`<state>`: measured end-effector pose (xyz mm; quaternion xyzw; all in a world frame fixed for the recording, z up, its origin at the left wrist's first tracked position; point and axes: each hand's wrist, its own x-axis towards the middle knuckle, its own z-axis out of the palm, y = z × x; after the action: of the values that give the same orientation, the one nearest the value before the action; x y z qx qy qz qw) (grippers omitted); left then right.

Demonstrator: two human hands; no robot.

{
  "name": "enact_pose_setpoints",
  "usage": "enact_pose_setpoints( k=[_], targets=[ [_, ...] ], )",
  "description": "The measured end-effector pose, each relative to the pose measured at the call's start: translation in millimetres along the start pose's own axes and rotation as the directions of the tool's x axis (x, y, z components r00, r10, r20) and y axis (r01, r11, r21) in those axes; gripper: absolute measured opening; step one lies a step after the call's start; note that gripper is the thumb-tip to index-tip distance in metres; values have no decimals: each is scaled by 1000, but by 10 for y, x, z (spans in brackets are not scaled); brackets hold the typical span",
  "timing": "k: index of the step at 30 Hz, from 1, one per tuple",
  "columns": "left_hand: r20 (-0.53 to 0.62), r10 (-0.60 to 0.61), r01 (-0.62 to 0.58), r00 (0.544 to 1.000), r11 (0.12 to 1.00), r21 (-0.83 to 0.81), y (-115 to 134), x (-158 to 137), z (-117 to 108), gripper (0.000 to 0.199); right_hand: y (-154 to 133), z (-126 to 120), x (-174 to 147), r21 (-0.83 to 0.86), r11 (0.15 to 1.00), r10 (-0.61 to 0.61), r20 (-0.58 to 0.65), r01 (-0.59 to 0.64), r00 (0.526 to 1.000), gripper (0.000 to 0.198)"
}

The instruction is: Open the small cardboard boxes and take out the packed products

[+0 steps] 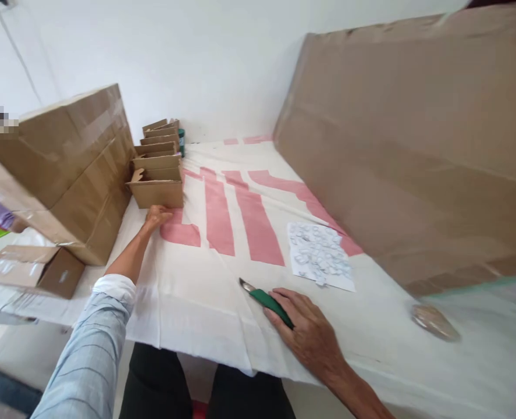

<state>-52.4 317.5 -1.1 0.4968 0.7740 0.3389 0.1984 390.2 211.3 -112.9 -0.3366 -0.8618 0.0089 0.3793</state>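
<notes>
I had left hand (156, 217) open, reaching the front folded cardboard piece (157, 187); right hand (310, 329) gripped green cutter (267, 302) on counter (205, 302); next calls for pulling a piece closer.

green-handled knife (270, 302), white cloth (196, 291) with pink stripes, brown cardboard boxes (157, 174)

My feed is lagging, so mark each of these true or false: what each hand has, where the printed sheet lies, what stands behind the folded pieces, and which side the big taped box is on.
1. The right hand holds a green-handled cutter. True.
2. The left hand rests on the printed sheet. False: it touches the nearest folded cardboard piece; the sheet lies apart, nearer the right hand.
3. The folded cardboard pieces stand in a row running toward the wall. True.
4. The big taped box stands on the right. False: it is on the left, beside the row.
5. The cutter's blade points at the person. False: it points away, over the white cloth.
</notes>
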Motion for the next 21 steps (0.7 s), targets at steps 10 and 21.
enact_pose_setpoints(
  k=[10,21],
  targets=[
    [237,160,-218,958,946,241,-159,-1658,-1170,66,53,91,-133,83,996,-12,-16,13,1000,39],
    [138,200,-242,970,732,638,-165,-2761,-2582,66,46,148,-116,121,989,82,3,-82,997,35]
  ],
)
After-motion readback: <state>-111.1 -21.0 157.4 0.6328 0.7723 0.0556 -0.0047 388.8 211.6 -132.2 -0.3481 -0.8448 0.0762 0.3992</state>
